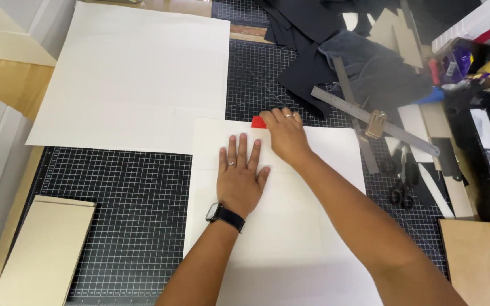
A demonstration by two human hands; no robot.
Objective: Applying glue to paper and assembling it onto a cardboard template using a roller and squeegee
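My left hand (239,170) lies flat, fingers spread, on a white sheet of paper (290,226) that rests on a black gridded cutting mat (137,215). It wears a ring and a dark wristwatch. My right hand (284,133) is closed on a small red scraper (258,122) pressed against the sheet's far edge, just beyond my left fingertips. Most of the red tool is hidden under my fingers.
A larger white sheet (131,73) lies at the far left. A tan board (46,249) sits near left. Black fabric pieces (313,51), steel rulers (353,105), black scissors (401,181) and a bin of tools (483,62) crowd the right.
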